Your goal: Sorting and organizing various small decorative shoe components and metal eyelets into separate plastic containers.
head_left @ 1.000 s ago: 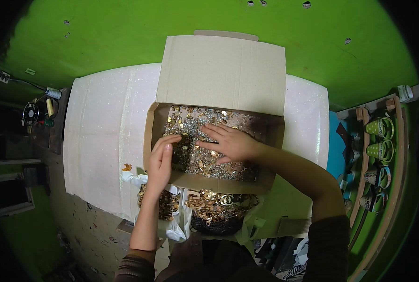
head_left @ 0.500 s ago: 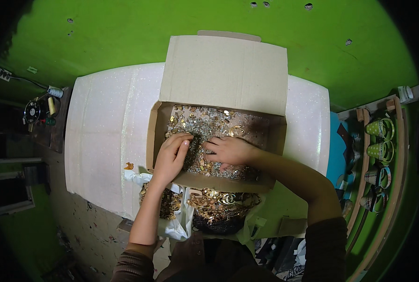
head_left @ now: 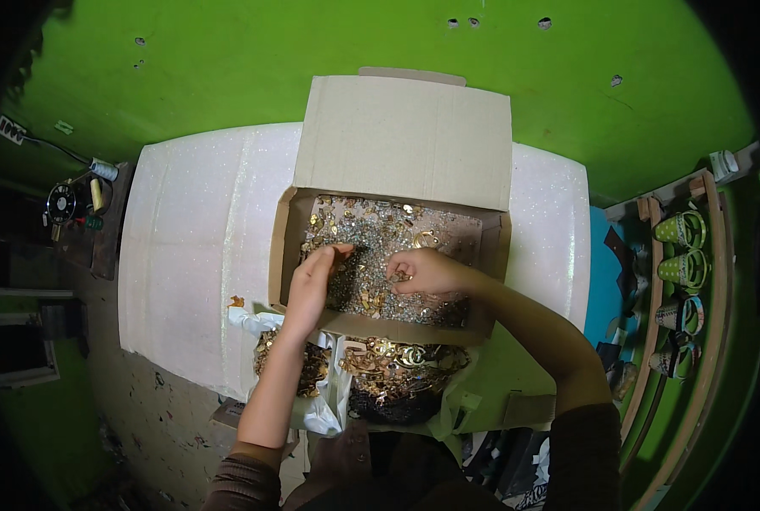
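Note:
A cardboard box (head_left: 287,243) with its lid raised holds a loose layer of small silvery beads (head_left: 371,230) and gold-coloured metal pieces. Over the left part of that layer is my left hand (head_left: 313,274), turned on its side. Its fingers point right and look open, though the palm side is partly hidden. My right hand (head_left: 431,271) is over the middle, its fingers curled round a few of the small metal pieces (head_left: 401,277). Just behind it lies a larger gold ring-shaped piece (head_left: 424,239).
The box stands on a white glittery table cover (head_left: 201,230). At its near side, white plastic bags (head_left: 322,417) hold more gold pieces (head_left: 405,351) and dark chain-like stuff. Slippers (head_left: 679,268) hang on a wooden rack at right. Thread spools (head_left: 103,169) sit at left.
My right hand has curled its fingers, gathering some small pieces. My left hand has rolled onto its side and shifted slightly right. The view has moved a little.

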Tool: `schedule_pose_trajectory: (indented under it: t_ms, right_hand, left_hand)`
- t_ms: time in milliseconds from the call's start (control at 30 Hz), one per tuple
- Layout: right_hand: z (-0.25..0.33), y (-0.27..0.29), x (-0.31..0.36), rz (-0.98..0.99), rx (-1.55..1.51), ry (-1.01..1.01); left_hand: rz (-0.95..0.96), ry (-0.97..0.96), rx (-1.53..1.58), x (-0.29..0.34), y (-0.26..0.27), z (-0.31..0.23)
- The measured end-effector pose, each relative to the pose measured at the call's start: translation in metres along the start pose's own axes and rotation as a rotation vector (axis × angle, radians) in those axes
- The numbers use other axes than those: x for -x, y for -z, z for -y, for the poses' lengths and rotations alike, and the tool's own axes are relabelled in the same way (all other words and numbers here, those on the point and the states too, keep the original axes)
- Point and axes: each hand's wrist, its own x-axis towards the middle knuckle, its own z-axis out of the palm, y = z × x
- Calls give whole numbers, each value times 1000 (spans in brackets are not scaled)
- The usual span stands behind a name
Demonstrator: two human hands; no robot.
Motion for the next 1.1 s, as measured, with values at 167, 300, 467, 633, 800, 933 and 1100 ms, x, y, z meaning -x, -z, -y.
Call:
schedule_pose_trajectory:
  t_ms: [167,300,467,633,800,933,1100]
  right_hand:
    - [31,4,20,-16,-571,36]
    - [69,2,32,-102,-291,210]
    - [111,-16,57,-160,-199,210]
    - [126,-41,77,-236,-278,277]
    - [129,-83,89,-464,-311,329]
    - [129,-136,98,-559,-162,200]
    - [134,-195,90,-680,123,303]
  left_hand:
    - [55,577,1263,3,-23,-3]
    - [233,607,1659,12,-41,2]
    - [252,558,1780,30,-47,-7]
    - [303,486,1811,52,-37,7]
    - [201,506,1920,91,-23,10]
    - [220,408,1941,122,-9,24]
    - [160,378,1983,150,9,33]
